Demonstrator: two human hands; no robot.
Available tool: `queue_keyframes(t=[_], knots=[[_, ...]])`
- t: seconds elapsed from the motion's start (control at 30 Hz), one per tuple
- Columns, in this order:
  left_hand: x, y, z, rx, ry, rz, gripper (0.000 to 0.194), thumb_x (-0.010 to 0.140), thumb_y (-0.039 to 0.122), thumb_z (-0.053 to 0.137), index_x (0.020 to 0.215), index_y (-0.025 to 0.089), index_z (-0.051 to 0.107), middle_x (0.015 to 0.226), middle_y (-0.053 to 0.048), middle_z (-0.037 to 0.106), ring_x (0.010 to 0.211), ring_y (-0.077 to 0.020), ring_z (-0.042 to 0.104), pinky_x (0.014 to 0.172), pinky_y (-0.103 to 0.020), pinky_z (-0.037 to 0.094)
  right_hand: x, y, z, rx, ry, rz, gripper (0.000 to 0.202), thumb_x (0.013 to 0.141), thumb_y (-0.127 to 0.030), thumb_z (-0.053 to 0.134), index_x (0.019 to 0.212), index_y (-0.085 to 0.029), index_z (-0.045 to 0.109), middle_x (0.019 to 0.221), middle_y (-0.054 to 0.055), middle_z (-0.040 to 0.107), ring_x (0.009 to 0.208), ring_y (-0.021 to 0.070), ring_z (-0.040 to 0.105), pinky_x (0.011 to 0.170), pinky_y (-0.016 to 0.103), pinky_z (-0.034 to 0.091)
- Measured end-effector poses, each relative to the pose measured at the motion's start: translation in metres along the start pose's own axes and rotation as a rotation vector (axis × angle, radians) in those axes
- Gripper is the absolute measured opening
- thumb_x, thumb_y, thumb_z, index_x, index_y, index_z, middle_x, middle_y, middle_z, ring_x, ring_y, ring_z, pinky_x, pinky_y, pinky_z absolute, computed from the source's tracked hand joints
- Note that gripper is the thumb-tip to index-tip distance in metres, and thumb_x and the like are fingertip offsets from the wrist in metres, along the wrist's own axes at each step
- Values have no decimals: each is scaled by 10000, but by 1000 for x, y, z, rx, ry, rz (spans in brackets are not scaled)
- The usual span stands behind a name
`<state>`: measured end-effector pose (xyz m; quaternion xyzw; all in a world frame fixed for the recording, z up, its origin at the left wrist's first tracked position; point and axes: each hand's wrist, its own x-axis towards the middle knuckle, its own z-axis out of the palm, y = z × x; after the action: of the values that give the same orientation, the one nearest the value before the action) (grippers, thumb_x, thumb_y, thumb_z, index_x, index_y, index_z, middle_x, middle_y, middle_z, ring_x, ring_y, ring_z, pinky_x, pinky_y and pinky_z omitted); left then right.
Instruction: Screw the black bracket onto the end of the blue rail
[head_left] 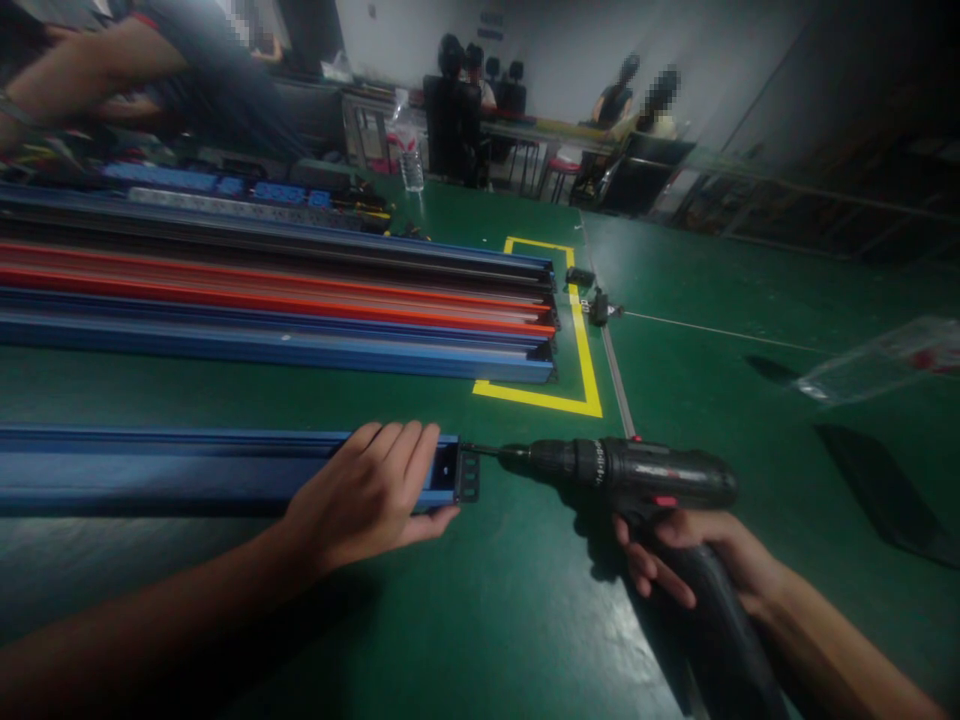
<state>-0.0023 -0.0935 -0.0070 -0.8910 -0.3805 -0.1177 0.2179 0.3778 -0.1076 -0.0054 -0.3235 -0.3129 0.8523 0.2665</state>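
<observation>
Wrapped over the right end of a long blue metal channel (187, 475) is my left hand (371, 490), fingers across its top and thumb at the near side. A black slotted end bracket (469, 478) sits at that end. My right hand (675, 560) grips a black cordless drill (637, 475) by its handle. The drill lies level, pointing left, and its long bit (491, 452) reaches the upper corner of the bracket. Whether a screw is under the bit tip is too small to tell.
Beyond lie several blue and red channels (337, 290), ending inside yellow tape (589, 370) on the green table (712, 380). A plastic bottle (411, 165), a clear plastic container (885, 360) and a dark flat object (885, 490) stand around. A co-worker's arm (97, 75) is at the upper left.
</observation>
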Motion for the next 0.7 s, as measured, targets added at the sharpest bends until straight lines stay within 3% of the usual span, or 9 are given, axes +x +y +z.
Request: queue_keyframes(t=[0.17, 0.5, 0.7], knots=[[2, 0, -1, -16, -53, -5, 679, 955, 595, 482, 1206, -21, 618, 950, -196, 669, 838, -305, 639, 691, -426, 537, 1, -1, -2, 7, -19, 5, 320, 796, -251, 633, 1002, -46, 768, 671, 79, 739, 445, 101, 596, 697, 297, 586], [-2, 2, -1, 46, 29, -12, 704, 951, 611, 474, 1193, -31, 633, 998, -222, 685, 857, -315, 652, 682, -424, 532, 2, -4, -2, 1, -59, 6, 285, 851, -238, 617, 1028, -46, 730, 698, 50, 719, 471, 90, 603, 750, 313, 580], [-2, 4, 1, 41, -10, -43, 719, 951, 628, 465, 1218, -20, 623, 1019, -232, 689, 869, -317, 656, 714, -435, 518, 1, -2, -1, -41, -25, -23, 295, 841, -258, 622, 1012, -46, 736, 718, 52, 734, 447, 80, 580, 742, 304, 573]])
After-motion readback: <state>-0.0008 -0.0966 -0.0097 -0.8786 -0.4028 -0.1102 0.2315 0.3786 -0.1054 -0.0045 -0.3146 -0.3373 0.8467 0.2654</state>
